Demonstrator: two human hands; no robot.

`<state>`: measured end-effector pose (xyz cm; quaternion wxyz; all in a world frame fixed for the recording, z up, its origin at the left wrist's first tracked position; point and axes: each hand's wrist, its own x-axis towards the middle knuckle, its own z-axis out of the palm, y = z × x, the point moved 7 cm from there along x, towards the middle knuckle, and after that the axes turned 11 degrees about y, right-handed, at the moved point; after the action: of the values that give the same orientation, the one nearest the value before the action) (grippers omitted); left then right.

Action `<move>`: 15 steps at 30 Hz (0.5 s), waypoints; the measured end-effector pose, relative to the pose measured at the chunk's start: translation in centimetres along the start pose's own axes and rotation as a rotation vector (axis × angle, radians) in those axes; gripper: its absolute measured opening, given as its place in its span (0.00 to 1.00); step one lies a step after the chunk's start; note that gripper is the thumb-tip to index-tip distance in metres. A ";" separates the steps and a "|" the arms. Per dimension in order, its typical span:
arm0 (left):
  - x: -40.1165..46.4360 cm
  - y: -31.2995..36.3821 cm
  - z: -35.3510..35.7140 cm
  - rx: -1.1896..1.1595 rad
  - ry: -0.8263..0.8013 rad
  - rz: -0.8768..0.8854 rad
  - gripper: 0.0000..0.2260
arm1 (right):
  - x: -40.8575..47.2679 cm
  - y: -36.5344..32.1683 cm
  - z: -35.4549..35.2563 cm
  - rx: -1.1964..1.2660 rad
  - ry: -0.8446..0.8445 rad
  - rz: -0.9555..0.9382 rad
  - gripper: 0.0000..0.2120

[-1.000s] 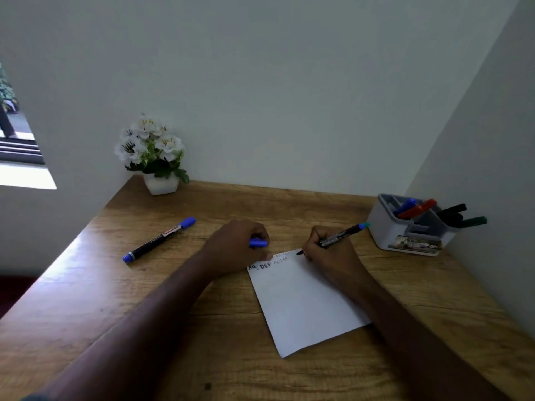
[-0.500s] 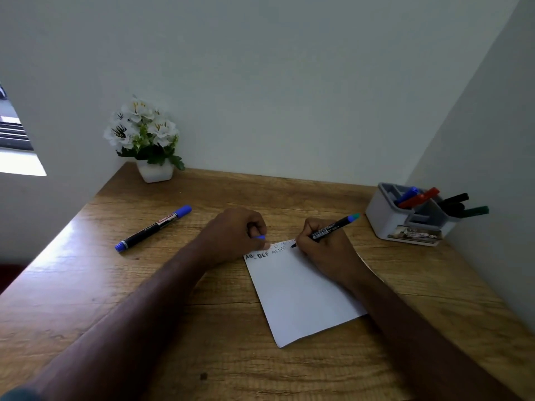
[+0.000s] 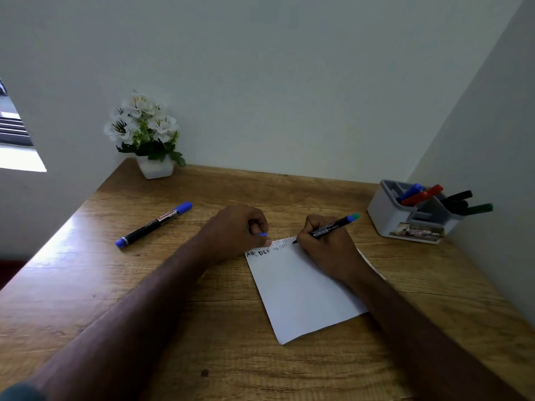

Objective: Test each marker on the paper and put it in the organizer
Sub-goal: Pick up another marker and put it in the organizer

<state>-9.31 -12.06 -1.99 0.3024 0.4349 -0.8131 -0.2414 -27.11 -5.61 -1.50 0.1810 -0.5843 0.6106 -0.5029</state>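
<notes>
**Marker tip on the paper, cap in the other hand**

Marker (image 3: 328, 228), black-bodied with a teal end, sits in the right hand (image 3: 324, 244), whose fingers are curled tight round the barrel. Its dark tip touches the top edge of the paper (image 3: 301, 296), and the teal end points up and to the right, toward the organizer (image 3: 390, 218). The heel of this hand rests on the sheet.

The left hand (image 3: 234, 231) is closed into a loose fist at the paper's top left corner, pinching a small blue cap (image 3: 262, 234), of which only the end shows between the fingers. A fingertip presses down on the sheet beside the writing.

The paper lies flat on the wooden table (image 3: 86, 285), turned slightly so that its near corner points toward the person. Rows of letters run along its top edge: bold black ones at the left, fainter ones further right. They are too small to read fully.

A second marker (image 3: 153, 224), black with blue ends, lies capped on the table well to the left of the hands, apart from everything else.

The organizer is a grey, compartmented box by the right wall. Blue and red markers lean in its back compartment; black ones and a green one stick out to the right.

A white pot of white flowers (image 3: 144, 131) stands at the far left corner of the table.
</notes>
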 end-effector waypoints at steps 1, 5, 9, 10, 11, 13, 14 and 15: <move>0.0 0.0 0.0 -0.002 0.001 0.000 0.09 | 0.0 0.0 0.0 0.001 0.002 -0.002 0.13; -0.1 0.1 0.0 -0.005 0.001 0.009 0.09 | 0.0 0.0 -0.2 0.017 0.006 -0.005 0.16; 0.0 0.2 -0.1 0.004 0.003 0.020 0.08 | -0.1 -0.1 0.0 0.011 -0.011 -0.004 0.14; -0.1 0.2 -0.1 0.005 0.005 0.021 0.08 | -0.1 -0.2 0.1 0.012 -0.012 -0.008 0.14; -0.1 0.2 -0.1 0.004 0.007 0.020 0.08 | -0.1 -0.2 0.0 0.017 -0.007 -0.010 0.15; -0.1 0.3 -0.1 0.002 0.004 0.018 0.08 | 0.0 -0.2 -0.2 0.036 0.014 -0.006 0.17; -0.1 0.3 -0.1 0.002 0.003 0.017 0.08 | 0.0 -0.2 -0.3 0.042 0.021 -0.006 0.17; -0.1 0.3 -0.1 0.002 0.002 0.017 0.08 | 0.0 -0.3 -0.3 0.039 0.024 -0.009 0.18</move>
<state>-9.33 -11.81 -1.78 0.3048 0.4284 -0.8168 -0.2377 -27.20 -5.45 -1.15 0.1825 -0.5774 0.6001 -0.5227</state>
